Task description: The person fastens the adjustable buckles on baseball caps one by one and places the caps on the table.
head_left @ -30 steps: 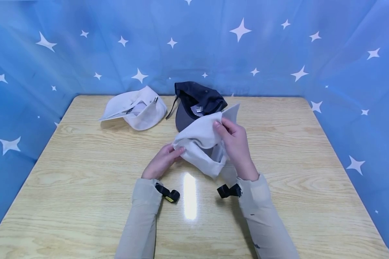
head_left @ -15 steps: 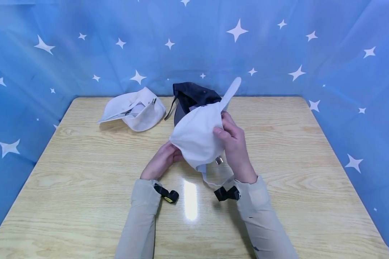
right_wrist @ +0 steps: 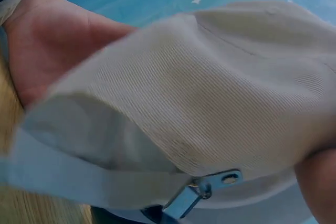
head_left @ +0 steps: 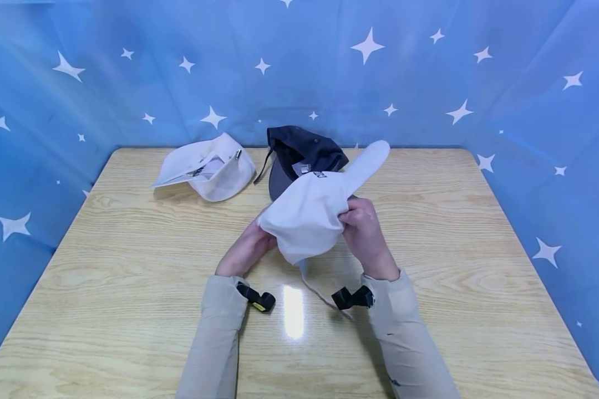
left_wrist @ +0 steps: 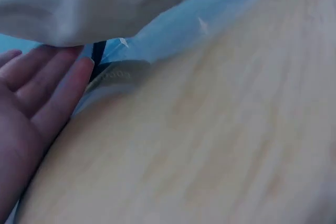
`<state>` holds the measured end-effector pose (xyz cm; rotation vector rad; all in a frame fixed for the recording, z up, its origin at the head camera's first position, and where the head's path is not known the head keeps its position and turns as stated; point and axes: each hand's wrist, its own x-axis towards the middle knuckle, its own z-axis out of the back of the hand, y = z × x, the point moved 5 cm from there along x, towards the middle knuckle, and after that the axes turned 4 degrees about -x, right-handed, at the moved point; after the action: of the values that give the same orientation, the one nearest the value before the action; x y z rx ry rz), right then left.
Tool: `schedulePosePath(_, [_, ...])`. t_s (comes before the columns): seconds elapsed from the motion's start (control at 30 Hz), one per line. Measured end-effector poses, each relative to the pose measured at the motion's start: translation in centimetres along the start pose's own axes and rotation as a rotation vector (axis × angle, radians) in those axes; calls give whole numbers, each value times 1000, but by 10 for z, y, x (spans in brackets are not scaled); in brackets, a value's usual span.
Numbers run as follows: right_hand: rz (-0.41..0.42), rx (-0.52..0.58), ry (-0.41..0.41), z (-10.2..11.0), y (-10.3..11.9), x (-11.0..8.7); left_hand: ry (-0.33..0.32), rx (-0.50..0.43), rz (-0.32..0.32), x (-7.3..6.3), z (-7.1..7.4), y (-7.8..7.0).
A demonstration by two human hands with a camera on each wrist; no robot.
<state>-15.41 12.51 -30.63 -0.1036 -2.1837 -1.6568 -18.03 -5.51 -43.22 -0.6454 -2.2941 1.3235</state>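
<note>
A white baseball cap (head_left: 305, 217) is held between both hands over the middle of the table, crown up and brim pointing to the far right. My right hand (head_left: 367, 234) grips its edge close to the brim, fingers curled in. On the other side, my left hand (head_left: 247, 248) supports the cap from below. In the left wrist view the fingers (left_wrist: 55, 90) of that hand lie fairly straight against the fabric. A thin strap (head_left: 320, 292) dangles from the cap's back. The right wrist view shows its back opening and metal buckle (right_wrist: 202, 192).
Behind the held cap lies a dark navy cap (head_left: 306, 147), opening toward me and partly covered in the head view. Another white cap (head_left: 224, 180) rests on its side at the back left. A blue star-patterned curtain (head_left: 299, 72) borders the wooden table (head_left: 130, 288).
The white cap has turned from showing its inside to crown up, its brim swinging upward, then lower to the right. My right hand has shifted its grip; the strap now hangs loose.
</note>
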Motion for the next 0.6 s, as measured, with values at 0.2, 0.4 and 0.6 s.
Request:
schedulePosePath(0.2, [-12,-9,37,0,-1,0,13,-14,21,-2,-1,2])
schedulePosePath(0.4, [67,205,104,-2,3,-1,13,-28,94,-3,-3,7])
schedulePosePath(0.6, [100,440,181,-1,6,-4,52,-17,91,-4,-6,6])
